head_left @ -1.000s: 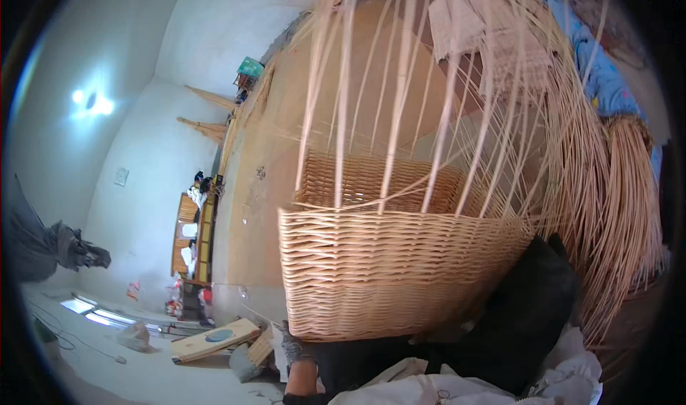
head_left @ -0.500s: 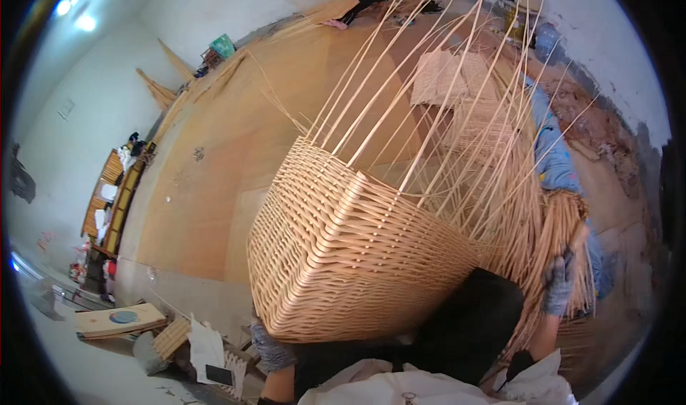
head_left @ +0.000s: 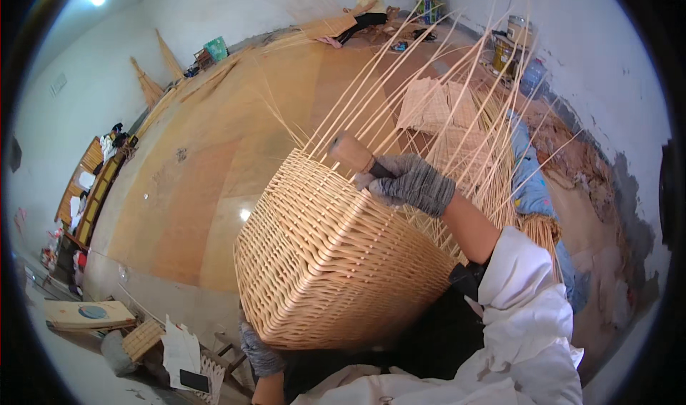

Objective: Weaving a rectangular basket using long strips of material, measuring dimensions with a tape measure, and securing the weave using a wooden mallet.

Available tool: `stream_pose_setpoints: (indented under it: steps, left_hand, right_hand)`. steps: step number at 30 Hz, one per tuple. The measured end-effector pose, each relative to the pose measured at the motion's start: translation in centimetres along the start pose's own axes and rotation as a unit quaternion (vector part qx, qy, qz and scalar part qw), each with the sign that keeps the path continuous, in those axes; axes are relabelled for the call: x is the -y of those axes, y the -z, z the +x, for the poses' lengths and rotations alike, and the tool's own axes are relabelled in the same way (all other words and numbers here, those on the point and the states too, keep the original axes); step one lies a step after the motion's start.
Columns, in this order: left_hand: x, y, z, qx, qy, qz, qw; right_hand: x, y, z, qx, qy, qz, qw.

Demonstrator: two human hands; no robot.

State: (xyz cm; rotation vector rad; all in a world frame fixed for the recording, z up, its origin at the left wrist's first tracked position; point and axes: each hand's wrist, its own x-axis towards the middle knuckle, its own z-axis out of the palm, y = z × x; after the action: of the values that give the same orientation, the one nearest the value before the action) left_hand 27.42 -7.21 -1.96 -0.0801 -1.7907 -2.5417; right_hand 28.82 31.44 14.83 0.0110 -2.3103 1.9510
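A large, half-woven wicker basket [head_left: 321, 262] rests tilted against my lap, one corner toward the far side. Long uncut stakes [head_left: 386, 83] rise from its upper rim. My left hand [head_left: 260, 349], in a grey knitted glove, holds the basket's lower left corner; its fingertips are hidden behind the weave. At the upper rim, by the near corner, my right hand [head_left: 414, 183], gloved alike, is closed round the dark part of a wooden-handled tool [head_left: 351, 153]. The tool's thick wooden end points up and left, above the weave. Its far end is hidden by my hand.
Loose wicker strands and woven panels [head_left: 446, 115] lie to the right, beside a blue cloth roll [head_left: 529, 169]. Another person [head_left: 368, 6] sits by the far wall. At lower left are a phone [head_left: 194, 381], papers and a box [head_left: 89, 313]; a wooden rack [head_left: 100, 183] stands farther left.
My right hand has moved from the strands at the lower right up to the basket's rim, tool in hand. The view has shifted, bringing the seated person in. My left hand stays at the corner.
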Motion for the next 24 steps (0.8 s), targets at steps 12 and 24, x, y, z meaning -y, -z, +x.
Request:
stream_pose_setpoints:
  steps: [12, 24]
  left_hand:
    - [-0.6, 1.2, 3.5, -0.121, 0.192, 0.105, 0.968]
    - [-1.0, 0.7, 2.6, -0.085, 0.138, 0.065, 0.985]
  right_hand:
    - [0.1, 1.6, -0.7, -0.028, -0.013, -0.159, 0.987]
    - [-5.6, 2.3, -8.3, -0.138, 0.165, -0.375, 0.902]
